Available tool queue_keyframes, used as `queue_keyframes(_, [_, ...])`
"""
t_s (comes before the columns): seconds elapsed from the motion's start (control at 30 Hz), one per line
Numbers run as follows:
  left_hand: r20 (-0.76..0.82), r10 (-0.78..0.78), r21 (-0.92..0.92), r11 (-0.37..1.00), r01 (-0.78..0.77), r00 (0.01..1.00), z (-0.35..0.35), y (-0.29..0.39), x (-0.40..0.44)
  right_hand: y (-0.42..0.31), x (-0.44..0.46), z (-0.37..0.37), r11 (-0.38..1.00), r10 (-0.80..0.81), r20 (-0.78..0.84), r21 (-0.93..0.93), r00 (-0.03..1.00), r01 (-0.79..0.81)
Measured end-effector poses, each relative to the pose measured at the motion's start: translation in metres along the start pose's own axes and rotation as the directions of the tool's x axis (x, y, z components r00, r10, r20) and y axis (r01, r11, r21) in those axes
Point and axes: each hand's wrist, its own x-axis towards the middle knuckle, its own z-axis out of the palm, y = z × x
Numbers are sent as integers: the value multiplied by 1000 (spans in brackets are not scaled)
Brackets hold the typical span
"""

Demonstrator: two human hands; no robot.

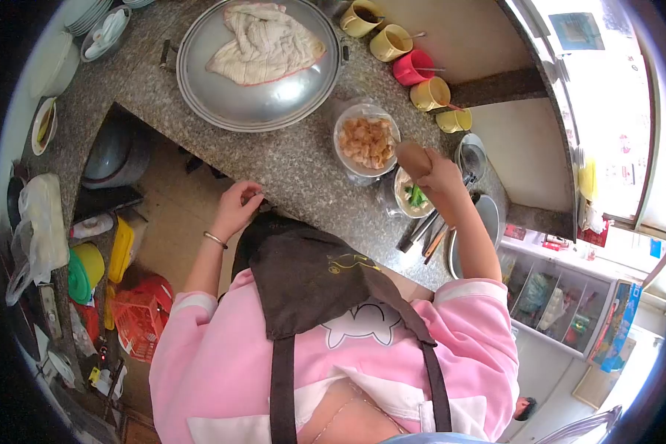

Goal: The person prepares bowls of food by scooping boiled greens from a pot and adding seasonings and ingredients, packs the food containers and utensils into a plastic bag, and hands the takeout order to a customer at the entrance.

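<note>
My right hand [444, 180] is wrapped round a brown, rounded, elongated thing [414, 160] whose exact kind I cannot make out. It is tilted above the counter, between two bowls. Just left of it is a bowl of orange-brown meat pieces [367, 142] with clear plastic film around the rim. Below it, a smaller bowl [411, 194] with green and pale pieces is partly covered by my hand. My left hand [238, 206] is by the counter's front edge, fingers loosely bent and apart, holding nothing; whether it touches the edge is unclear.
A large metal lid [192, 81] with a cloth [263, 44] on it sits at the back. Several mugs with spoons, including a red mug [413, 67], line the wall. Dark-handled utensils [422, 235] lie near the right edge. A red basket [142, 320] stands low at left.
</note>
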Motion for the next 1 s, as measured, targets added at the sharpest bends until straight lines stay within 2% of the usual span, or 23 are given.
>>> queue_keyframes(0.07, [-12,-10,-29,1000,9,1000,0,-3,0,0,-7,-2,999,-42,138,19,990,40])
queue_keyframes(0.2, [6,-8,18,1000,8,1000,0,0,-3,12,-5,12,999,5,52,33,999,-7])
queue_keyframes(0.3, [15,-23,73,997,22,1000,1,1,-3,14,-11,14,998,-61,103,37,993,57])
queue_keyframes(0.37, [24,-33,62,998,31,999,3,-1,-1,4,-24,15,982,-156,153,133,976,136])
queue_keyframes(0.47, [25,6,76,997,-8,1000,8,-8,2,-16,-32,19,974,-173,139,173,975,148])
queue_keyframes(0.63, [19,-8,11,1000,8,1000,4,4,3,-3,-37,28,972,-200,165,161,966,173])
queue_keyframes(0.7, [13,-14,-9,1000,14,1000,7,1,2,1,-42,28,994,-90,115,69,989,82])
queue_keyframes(0.77, [39,-5,79,997,2,999,3,3,3,0,-46,26,993,-103,127,72,986,94])
queue_keyframes(0.93, [55,-34,26,999,33,998,10,-2,3,-10,-52,18,988,-137,153,93,979,124])
queue_keyframes(1.0, [65,-42,-3,999,42,997,13,-4,5,-11,-56,11,954,-200,137,253,970,161])
